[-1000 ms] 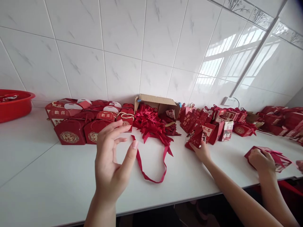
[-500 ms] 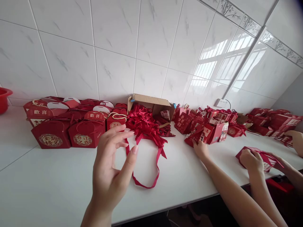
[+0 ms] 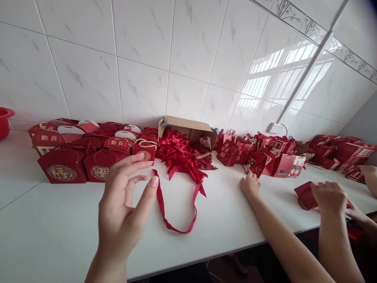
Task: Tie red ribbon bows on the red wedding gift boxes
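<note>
1 l. hand [image 3: 123,210] nr 1 ribbon loop [image 3: 160,201], 1 ctn [image 3: 187,124] behind

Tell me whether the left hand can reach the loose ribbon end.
Likely yes: the left hand looks empty, its thumb and fingers parted, and nothing appears to stand between it and the loose ribbon end.

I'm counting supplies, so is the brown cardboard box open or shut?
Open: the cardboard box shows its inside, and red ribbons spill from its front onto the white table.

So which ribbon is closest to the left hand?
The long loose ribbon curving over the table by the left hand; the ribbons at the cardboard box are bunched together.
</note>
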A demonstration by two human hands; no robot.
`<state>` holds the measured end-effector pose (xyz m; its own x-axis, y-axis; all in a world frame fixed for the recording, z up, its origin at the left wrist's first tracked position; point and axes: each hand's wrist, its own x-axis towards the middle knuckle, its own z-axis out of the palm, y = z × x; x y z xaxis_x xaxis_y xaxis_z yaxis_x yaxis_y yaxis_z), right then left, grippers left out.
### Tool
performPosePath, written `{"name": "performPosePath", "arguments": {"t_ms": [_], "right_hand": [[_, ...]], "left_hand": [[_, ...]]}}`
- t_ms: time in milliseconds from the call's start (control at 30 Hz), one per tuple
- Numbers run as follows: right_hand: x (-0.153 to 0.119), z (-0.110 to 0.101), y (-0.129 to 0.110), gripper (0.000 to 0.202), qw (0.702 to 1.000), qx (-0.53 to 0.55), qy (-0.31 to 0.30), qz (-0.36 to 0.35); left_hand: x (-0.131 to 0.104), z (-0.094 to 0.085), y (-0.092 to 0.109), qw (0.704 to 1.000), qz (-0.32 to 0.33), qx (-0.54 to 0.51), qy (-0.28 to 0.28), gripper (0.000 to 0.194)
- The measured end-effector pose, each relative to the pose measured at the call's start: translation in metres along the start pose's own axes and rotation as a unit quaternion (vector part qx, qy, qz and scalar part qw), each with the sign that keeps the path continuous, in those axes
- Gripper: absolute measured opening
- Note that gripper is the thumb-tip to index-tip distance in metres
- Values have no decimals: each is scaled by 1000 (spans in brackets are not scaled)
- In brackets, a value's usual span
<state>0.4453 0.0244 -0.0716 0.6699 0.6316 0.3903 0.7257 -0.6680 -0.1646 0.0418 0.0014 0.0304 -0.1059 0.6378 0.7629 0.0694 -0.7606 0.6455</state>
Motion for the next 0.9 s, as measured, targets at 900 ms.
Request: {"name": "performPosePath", "arguments": {"t_ms": [900], "right_hand": [[-53,-22,-233,14,836,378,-139,-373]], "left_hand": [[-15,6,-63,750,-310,313,-493,5]]}}
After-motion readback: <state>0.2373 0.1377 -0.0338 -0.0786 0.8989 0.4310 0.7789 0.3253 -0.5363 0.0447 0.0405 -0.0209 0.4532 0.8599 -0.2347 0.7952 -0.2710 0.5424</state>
